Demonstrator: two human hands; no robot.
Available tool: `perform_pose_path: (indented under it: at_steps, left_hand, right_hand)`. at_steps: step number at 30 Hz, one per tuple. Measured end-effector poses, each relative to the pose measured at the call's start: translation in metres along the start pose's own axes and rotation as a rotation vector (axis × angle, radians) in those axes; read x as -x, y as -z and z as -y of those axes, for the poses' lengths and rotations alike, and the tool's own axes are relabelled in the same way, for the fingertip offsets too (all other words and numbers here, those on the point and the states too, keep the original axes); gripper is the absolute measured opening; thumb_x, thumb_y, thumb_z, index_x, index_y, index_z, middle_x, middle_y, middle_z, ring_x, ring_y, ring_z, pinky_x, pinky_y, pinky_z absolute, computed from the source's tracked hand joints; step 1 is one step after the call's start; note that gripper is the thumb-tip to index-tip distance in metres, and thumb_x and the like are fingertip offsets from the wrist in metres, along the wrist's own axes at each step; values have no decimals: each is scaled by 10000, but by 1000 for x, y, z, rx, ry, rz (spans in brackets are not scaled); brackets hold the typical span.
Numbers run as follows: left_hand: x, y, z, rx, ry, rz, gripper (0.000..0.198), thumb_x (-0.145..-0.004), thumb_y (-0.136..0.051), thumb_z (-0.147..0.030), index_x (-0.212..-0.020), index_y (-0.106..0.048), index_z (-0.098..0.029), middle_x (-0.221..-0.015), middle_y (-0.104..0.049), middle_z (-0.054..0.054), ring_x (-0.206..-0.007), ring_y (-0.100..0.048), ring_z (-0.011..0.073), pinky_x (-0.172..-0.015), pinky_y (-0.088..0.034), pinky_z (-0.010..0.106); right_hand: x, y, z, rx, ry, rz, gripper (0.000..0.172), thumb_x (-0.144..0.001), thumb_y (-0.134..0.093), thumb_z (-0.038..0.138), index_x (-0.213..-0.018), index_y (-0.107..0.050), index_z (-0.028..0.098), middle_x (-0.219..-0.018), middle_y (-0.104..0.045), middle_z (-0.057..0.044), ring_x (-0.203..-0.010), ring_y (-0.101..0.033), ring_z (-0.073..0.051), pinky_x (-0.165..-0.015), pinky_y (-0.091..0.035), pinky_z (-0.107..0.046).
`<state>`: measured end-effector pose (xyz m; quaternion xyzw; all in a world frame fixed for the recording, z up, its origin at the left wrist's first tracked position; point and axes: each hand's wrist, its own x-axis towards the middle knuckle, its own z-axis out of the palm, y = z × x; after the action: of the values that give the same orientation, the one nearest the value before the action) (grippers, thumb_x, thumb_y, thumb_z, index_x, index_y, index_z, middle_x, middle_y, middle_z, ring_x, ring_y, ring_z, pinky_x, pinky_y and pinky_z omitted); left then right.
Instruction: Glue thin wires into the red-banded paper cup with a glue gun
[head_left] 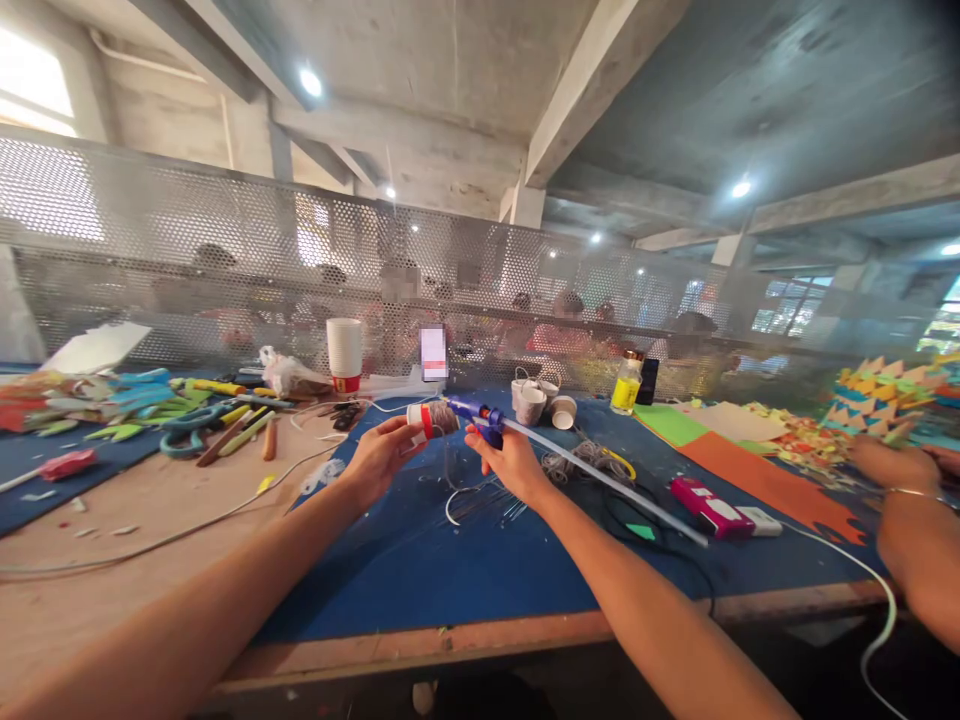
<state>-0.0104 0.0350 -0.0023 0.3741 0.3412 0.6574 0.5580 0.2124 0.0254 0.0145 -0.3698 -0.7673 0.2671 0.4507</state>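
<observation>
My left hand (381, 455) is closed round a small paper cup (421, 424) with a red band, lying on its side in the air, with grey cord wound on its right part. My right hand (511, 462) grips a blue glue gun (487, 420), its nozzle close to the wound cord. A long pale glue stick (607, 482) runs out of the gun's back toward the lower right. Both hands are above the blue mat (450, 590). Whether the nozzle touches the cord cannot be made out.
Behind stand small cups (530, 403), stacked paper cups (344, 350) and a yellow bottle (625, 388). Scissors (187, 430) and tools lie left. Cord (559, 467), a pink device (709, 507) and orange sheet (765, 485) are right, beside another person's hands (892, 468).
</observation>
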Motion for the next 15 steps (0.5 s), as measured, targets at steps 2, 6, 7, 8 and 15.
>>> perform_pose_path:
  at_steps: [2,6,7,8,15]
  left_hand:
    - [0,1,1,-4,-18,15,182,-665,-780,-119,-824,-695,-141,-871,-742,64,-813,-699,175,-821,-565,311]
    - [1,2,2,-30,-34,24,210,-632,-814,-160,-803,-693,-140,-884,-743,65,-861,-698,188,-859,-545,321]
    - [1,2,1,-40,-37,25,220,-629,-822,-177,-805,-696,-140,-882,-742,63,-862,-696,188,-865,-541,322]
    - [1,2,1,-50,-42,25,229,-625,-828,-196,-806,-699,-140,-875,-741,60,-857,-694,187,-866,-539,323]
    - [2,3,1,-80,-91,-5,290,-576,-861,-257,-786,-700,-139,-851,-729,53,-808,-679,176,-830,-535,325]
  right_hand:
    - [4,-4,3,37,11,14,402,-897,-539,531,-1026,-642,165,-683,-651,9,-486,-579,-102,-573,-482,-220]
    - [8,-9,2,101,46,-5,369,-901,-543,534,-974,-628,182,-627,-624,27,-441,-559,-102,-511,-444,-209]
    - [8,-10,0,117,55,-10,359,-902,-545,530,-972,-623,187,-630,-627,27,-432,-553,-102,-499,-435,-211]
    - [8,-11,-1,137,63,-11,352,-903,-545,529,-974,-619,192,-630,-626,28,-427,-550,-105,-493,-429,-214]
    - [6,-12,-6,315,173,-62,339,-911,-553,520,-959,-639,196,-816,-686,-31,-738,-654,-174,-679,-475,-248]
